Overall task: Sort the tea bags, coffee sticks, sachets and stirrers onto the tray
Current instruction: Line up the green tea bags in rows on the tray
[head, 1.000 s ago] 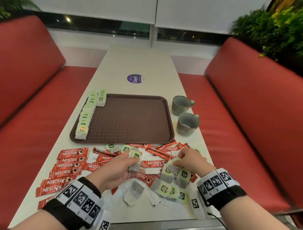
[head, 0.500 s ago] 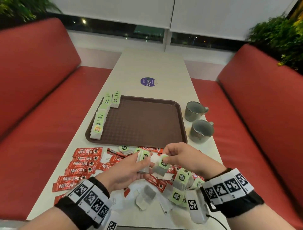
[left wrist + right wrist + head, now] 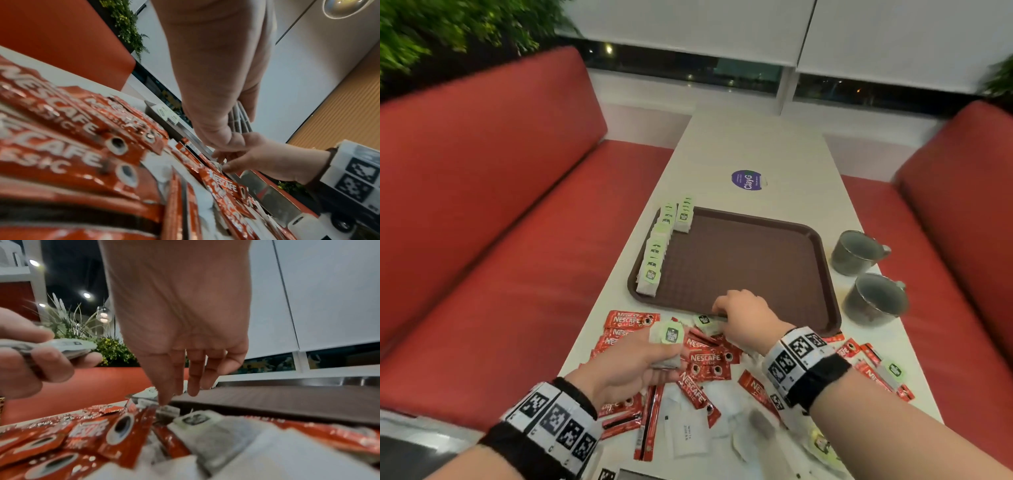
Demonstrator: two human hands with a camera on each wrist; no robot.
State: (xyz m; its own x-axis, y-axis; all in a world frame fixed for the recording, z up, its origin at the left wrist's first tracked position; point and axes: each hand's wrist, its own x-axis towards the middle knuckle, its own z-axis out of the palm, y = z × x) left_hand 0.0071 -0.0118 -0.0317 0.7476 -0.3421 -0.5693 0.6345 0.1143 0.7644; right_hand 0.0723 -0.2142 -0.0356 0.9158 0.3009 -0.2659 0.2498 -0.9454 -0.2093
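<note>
My left hand [image 3: 654,359] grips a small stack of green-tagged tea bags [image 3: 670,337] above the red coffee sticks [image 3: 630,320]; the stack's edges [image 3: 239,116] show between thumb and fingers. My right hand [image 3: 722,310] reaches down just before the brown tray's near rim [image 3: 774,329]. Its fingertips [image 3: 164,400] pinch the white tag of a tea bag [image 3: 168,409] lying on the sticks; in the head view the hand hides that bag. A row of tea bags [image 3: 657,246] stands along the tray's left side.
Two grey mugs [image 3: 856,251] [image 3: 876,299] stand right of the tray. Coffee sticks [image 3: 709,358], white sachets [image 3: 688,438] and loose tea bags [image 3: 756,421] litter the near table. Red bench seats flank the table on both sides.
My right hand left the tea bag it was passing to the left hand's stack and dropped forward to the table by the tray's rim. My left hand still holds the stack.
</note>
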